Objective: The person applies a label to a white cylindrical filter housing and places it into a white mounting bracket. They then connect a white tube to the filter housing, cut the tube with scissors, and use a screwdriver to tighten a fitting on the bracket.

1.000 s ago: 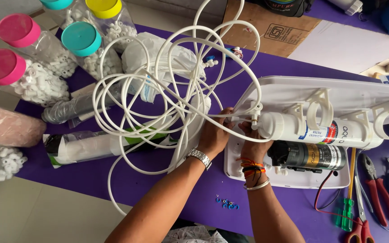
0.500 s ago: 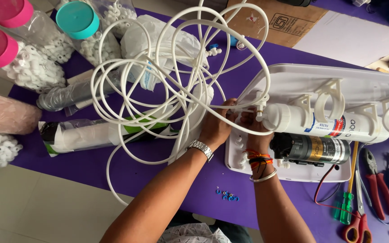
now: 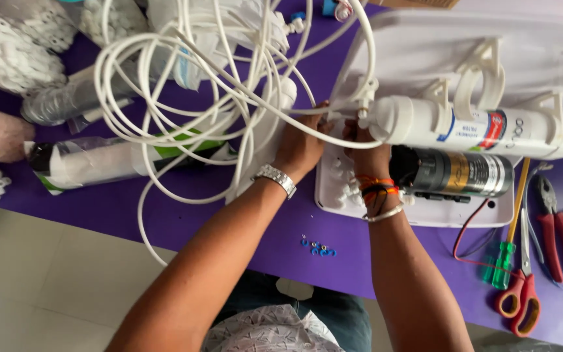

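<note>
A: What's nearest?

B: Small blue clips (image 3: 318,248) on the purple cloth (image 3: 242,221). Just beyond them the left hand (image 3: 301,146), a metal watch on its wrist, and the right hand (image 3: 365,150), with orange and black bands.

A: What are they on?

B: Thin white tubing (image 3: 184,117), glossy and looped in a loose tangle. One strand runs to the end fitting of a white filter cartridge (image 3: 477,127) clipped in a white housing tray (image 3: 425,208). Both hands meet at that fitting, fingers curled around the strand.

A: What else sits in the tray?

B: A dark cylindrical pump (image 3: 454,173) below the cartridge.

A: Further out?

B: Far left, clear jars (image 3: 14,52) full of small white fittings. The tubing coil spreads left of the fingers.
</note>
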